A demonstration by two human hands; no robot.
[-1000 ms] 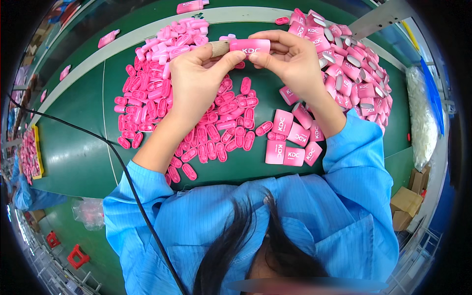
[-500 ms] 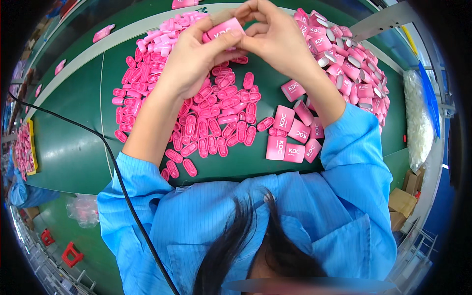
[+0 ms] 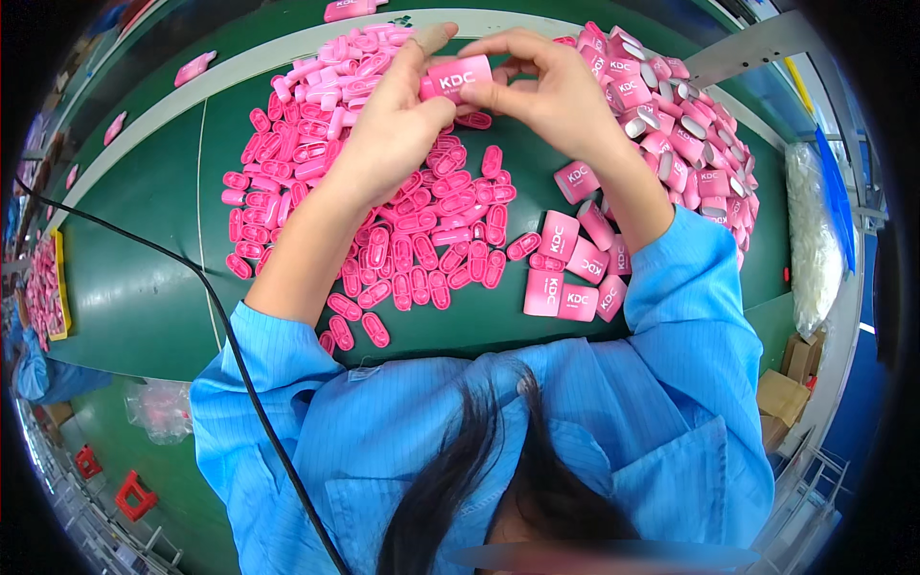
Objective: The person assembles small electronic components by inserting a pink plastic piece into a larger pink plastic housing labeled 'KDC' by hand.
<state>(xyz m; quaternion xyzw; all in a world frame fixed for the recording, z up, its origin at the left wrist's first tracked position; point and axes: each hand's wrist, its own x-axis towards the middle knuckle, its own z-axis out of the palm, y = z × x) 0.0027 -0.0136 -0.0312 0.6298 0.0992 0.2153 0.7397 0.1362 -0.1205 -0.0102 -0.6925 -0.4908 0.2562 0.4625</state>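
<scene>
Between my two hands, over the far middle of the green work surface (image 3: 498,326), is a pink plastic casing (image 3: 468,75) with white print. My left hand (image 3: 407,107) grips its left end, thumb along the near side. The fingers of my right hand (image 3: 551,91) pinch its right end. Below and left of my hands spreads a heap of small pink oval caps (image 3: 419,251), several lying open side up. To the right, past my right forearm, rises a pile of similar pink casings (image 3: 690,144). A smaller group of casings (image 3: 559,233) lies nearer, by my right elbow.
A pale rail (image 3: 163,125) curves along the far edge, with a few pink pieces (image 3: 195,68) beyond it. A black cable (image 3: 206,278) crosses the left side. A clear plastic bag (image 3: 813,240) hangs at the right, above cardboard boxes (image 3: 784,395). A yellow-edged tray (image 3: 63,287) stands far left.
Both hands have come slightly nearer to me, and the casing has moved a little right and down. More of its printed face shows. The loose caps and casings appear slightly shifted with the view.
</scene>
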